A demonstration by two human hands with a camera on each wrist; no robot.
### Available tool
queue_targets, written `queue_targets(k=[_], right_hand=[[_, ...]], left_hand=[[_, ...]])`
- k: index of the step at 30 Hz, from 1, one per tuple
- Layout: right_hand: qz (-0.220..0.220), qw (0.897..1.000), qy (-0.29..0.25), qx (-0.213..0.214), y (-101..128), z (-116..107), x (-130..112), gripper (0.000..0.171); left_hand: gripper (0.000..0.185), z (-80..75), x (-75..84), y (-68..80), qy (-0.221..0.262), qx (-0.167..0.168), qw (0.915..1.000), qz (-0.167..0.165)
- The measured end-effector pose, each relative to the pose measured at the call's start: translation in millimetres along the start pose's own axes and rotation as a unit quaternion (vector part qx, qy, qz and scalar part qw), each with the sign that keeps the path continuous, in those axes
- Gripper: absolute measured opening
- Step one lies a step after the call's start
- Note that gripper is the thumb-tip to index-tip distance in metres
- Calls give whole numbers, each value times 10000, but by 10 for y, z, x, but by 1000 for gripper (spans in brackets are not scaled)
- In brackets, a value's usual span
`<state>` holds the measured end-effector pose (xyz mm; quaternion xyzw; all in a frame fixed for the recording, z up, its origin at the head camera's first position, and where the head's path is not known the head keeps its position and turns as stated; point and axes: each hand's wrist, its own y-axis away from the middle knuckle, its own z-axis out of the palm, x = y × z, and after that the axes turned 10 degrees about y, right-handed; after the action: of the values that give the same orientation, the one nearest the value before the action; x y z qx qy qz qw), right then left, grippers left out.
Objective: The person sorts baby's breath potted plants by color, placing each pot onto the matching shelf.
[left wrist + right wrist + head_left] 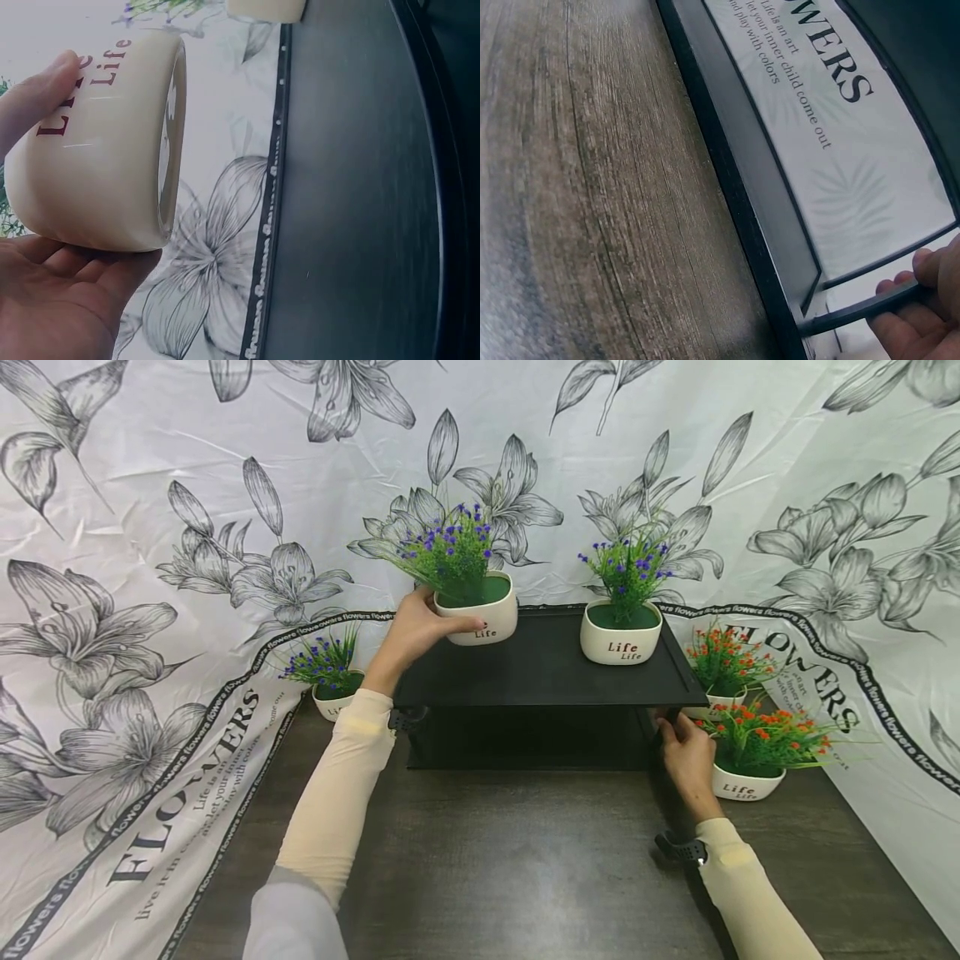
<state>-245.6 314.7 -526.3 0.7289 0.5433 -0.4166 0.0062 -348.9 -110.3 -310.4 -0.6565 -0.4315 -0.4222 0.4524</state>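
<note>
Nearest you, your right grip (686,760) is curled round the slim front right post (862,309) of the black two-tier shelf (540,677), just below the top's corner. The post looks stiff and probably slick, a sound place to steady a light frame.

Farther in, your left grip (423,622) pinches the white "Life" pot (498,618) of purple artificial flowers, thumb across the lettering, fingers on the side. You have it in the air over the left half of the shelf's top, apart from the surface. Expect it to be fairly light; its glossy wall looks hard, slippery and liable to chip, so keep to the body and spare the soft sprigs.

The dark wood-grain desk (525,860) underneath has a satin sheen. Toward its right edge stand two orange-flowered pots, the front one (748,787) near your right grip, the rear one (731,700) behind it. A purple-flowered pot (330,704) sits by the desk's left edge, partly behind your forearm; its match (622,647) rests near the shelf's right edge. Behind everything hangs a creased white lily-print cloth (300,410).
</note>
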Motion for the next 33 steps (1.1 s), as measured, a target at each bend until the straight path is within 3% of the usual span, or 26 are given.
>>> queue_targets(k=[7, 22, 33], right_hand=[[17, 10000, 15, -28, -1, -8, -14, 15], [57, 10000, 4, -78, 2, -13, -8, 15], [86, 9999, -5, -86, 2, -6, -13, 16]], left_hand=[[86, 211, 38, -88, -232, -151, 9995, -117], [84, 640, -43, -257, -482, -537, 9967, 376], [105, 823, -144, -334, -635, -702, 9954, 151]])
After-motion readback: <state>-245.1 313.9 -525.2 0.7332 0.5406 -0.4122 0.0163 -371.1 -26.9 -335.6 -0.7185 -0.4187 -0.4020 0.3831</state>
